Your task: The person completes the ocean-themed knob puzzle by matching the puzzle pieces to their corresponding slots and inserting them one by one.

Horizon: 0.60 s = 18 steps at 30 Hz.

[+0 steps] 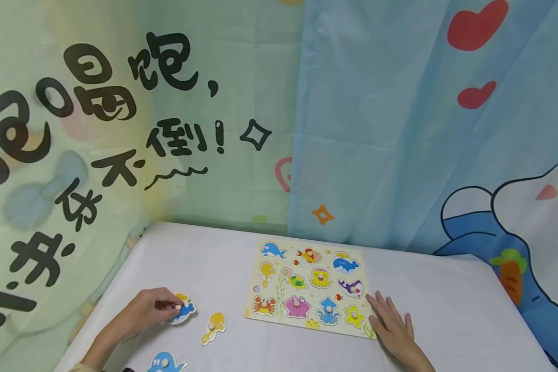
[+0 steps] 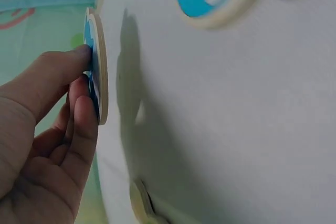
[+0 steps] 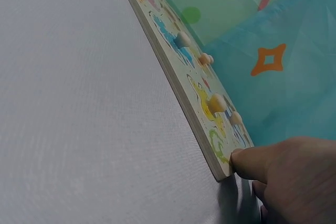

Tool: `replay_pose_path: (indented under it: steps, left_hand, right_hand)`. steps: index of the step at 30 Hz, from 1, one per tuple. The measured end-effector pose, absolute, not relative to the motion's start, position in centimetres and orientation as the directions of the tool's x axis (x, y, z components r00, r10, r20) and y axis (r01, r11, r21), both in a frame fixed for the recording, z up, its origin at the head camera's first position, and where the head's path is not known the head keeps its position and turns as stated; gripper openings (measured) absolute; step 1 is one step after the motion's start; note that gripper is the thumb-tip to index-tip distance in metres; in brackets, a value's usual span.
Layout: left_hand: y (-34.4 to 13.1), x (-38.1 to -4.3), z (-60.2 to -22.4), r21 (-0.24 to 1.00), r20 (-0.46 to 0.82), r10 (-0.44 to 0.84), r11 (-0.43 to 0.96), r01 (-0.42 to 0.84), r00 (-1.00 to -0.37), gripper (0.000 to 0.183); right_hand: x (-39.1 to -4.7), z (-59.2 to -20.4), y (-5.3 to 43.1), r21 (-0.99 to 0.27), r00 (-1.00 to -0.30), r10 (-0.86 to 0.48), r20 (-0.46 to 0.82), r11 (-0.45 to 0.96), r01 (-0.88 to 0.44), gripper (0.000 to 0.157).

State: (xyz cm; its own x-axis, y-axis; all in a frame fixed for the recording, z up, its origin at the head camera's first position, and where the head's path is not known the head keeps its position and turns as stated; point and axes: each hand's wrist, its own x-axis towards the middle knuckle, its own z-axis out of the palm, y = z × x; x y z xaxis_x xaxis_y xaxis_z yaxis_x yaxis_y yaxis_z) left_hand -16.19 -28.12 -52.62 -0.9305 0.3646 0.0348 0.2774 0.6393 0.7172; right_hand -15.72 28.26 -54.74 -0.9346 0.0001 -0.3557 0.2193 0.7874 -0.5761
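My left hand [image 1: 144, 312] pinches a blue whale puzzle piece [image 1: 186, 309] with a yellow top between thumb and fingers. In the left wrist view the piece stands nearly on edge, its wooden rim [image 2: 104, 77] facing the camera and a shadow beside it. Fingers extended, my right hand [image 1: 395, 328] lies at the right edge of a sea-animal puzzle board [image 1: 282, 262]; the right wrist view has its thumb [image 3: 252, 163] at the board's corner. Knobbed pieces such as a crab [image 1: 264, 306], a pink shell [image 1: 297, 307] and a yellow starfish [image 1: 354, 316] sit in the board.
A yellow seahorse piece [image 1: 214, 328] lies loose between the left hand and the board. Nearer the front edge is a loose blue dolphin-like piece [image 1: 165, 363], partly cut off. A white cloth [image 1: 428, 289] covers the table; printed curtains [image 1: 362, 129] hang behind it.
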Motion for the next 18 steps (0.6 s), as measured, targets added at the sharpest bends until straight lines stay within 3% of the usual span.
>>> replay_pose_path:
  steps: [4,18]
  left_hand:
    - [-26.9,-17.2,-52.3,0.727,0.010,0.372,0.635,0.262,-0.928,0.010]
    - [-22.5,-20.6,-52.1,0.719,0.085,0.484,0.575,0.390,-0.871,0.010]
  right_hand:
    - [-15.7,-54.7,28.2,-0.572,-0.939,-0.001,-0.344,0.793,0.209,0.057]
    - [-15.6,-54.6,28.1,-0.570,-0.939,0.006,-0.343,0.793,0.213,0.057]
